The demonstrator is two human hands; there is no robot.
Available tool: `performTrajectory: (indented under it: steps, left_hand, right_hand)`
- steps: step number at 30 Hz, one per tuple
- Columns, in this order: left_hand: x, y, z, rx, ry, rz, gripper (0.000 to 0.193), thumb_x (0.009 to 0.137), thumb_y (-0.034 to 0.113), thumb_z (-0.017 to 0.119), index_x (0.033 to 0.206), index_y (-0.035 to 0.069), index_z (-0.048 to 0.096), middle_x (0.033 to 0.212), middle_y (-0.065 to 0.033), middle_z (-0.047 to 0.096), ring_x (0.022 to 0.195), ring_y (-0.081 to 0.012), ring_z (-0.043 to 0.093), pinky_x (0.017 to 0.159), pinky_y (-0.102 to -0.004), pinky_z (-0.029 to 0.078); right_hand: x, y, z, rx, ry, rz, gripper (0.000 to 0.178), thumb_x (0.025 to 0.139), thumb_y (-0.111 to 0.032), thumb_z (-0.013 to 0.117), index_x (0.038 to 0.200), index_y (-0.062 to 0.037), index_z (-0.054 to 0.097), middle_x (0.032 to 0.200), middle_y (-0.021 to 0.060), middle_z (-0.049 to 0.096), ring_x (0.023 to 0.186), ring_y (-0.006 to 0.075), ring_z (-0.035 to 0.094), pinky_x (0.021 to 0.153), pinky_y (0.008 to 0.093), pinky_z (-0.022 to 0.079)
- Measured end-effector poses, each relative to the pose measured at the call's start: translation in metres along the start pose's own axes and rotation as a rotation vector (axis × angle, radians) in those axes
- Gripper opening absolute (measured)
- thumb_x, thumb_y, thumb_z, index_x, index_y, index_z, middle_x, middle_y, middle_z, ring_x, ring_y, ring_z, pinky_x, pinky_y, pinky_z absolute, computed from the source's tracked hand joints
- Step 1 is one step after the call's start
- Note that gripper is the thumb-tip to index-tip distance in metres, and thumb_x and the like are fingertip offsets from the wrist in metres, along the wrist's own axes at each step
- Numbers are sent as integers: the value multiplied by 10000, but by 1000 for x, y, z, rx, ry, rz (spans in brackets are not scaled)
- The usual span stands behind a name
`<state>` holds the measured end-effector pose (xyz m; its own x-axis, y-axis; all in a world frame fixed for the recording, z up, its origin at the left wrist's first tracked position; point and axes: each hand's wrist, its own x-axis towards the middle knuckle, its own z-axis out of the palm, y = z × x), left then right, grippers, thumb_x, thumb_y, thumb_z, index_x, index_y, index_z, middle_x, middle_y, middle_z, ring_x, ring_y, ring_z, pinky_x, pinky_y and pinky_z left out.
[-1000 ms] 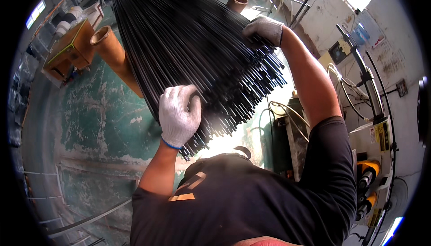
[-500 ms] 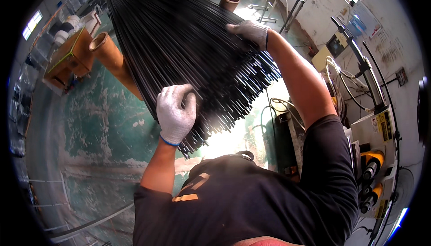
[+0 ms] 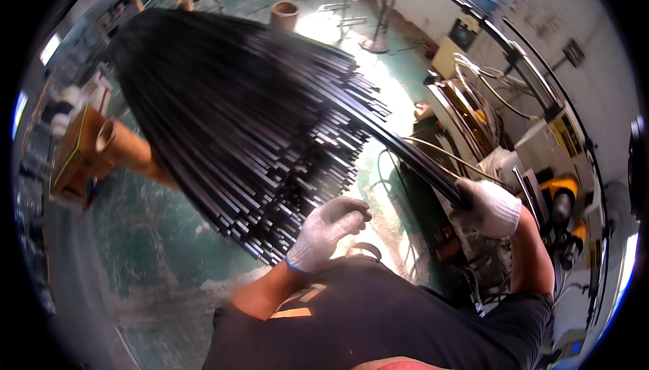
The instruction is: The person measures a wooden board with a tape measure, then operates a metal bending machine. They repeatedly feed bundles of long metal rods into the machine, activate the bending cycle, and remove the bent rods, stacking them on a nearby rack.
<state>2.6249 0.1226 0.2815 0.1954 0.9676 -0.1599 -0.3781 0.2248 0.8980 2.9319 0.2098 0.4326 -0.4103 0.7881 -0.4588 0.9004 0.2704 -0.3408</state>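
A big pile of long, thin black rods (image 3: 223,120) stretches away from me, its uneven near ends fanned out toward my body. My right hand (image 3: 490,208), in a white knit glove, is closed round the near ends of a few black rods (image 3: 419,160) drawn out to the right of the pile. These rods slant back to the pile's right side. My left hand (image 3: 328,233), gloved too, is beside the pile's near ends, close to my chest. Its fingers are loosely bent, thumb apart, and nothing shows in them.
Brown cardboard tubes stand round the pile, one at its left (image 3: 125,143) and one behind it (image 3: 284,15). A wooden box-like table (image 3: 78,154) is at the far left. On the right are a machine frame (image 3: 534,79), cables (image 3: 487,76) and yellow-and-black parts (image 3: 561,198).
My right hand has moved from the top of the pile toward me and to the right, with rods in it. My left hand has come off the pile's left side toward my chest.
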Motion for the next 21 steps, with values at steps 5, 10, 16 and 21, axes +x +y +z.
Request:
performTrajectory:
  steps: [5,10,16,21]
  left_hand:
    - [57,-12,18,-275,-104,-35,413,1090,278,545,1302,-73,597,1154,-217,705,1068,-313,690,970,-452,553]
    - [86,-6,51,-642,-66,-60,382,1036,372,660,1201,28,684,1174,-146,717,1154,-322,667,1055,-510,514]
    - [100,-15,109,-976,-68,-139,285,1025,227,649,1064,-56,652,998,-216,689,1016,-367,665,1071,-541,504]
    - [76,-70,181,-892,27,-186,206,994,158,657,985,-49,648,909,-192,649,889,-342,609,1011,-526,479]
  right_hand:
    - [-113,57,56,-237,-16,414,276,918,-226,705,1119,-74,593,927,234,722,927,457,699,810,542,541]
    - [-196,123,160,-117,638,561,214,837,-144,741,999,-81,616,851,197,677,845,433,667,746,512,520]
    - [-244,205,254,-327,1103,433,188,712,-90,705,870,-83,603,781,153,606,739,385,607,684,459,481]
    - [-329,336,349,-265,1082,527,210,708,-23,592,916,-58,598,864,174,608,835,409,586,765,468,473]
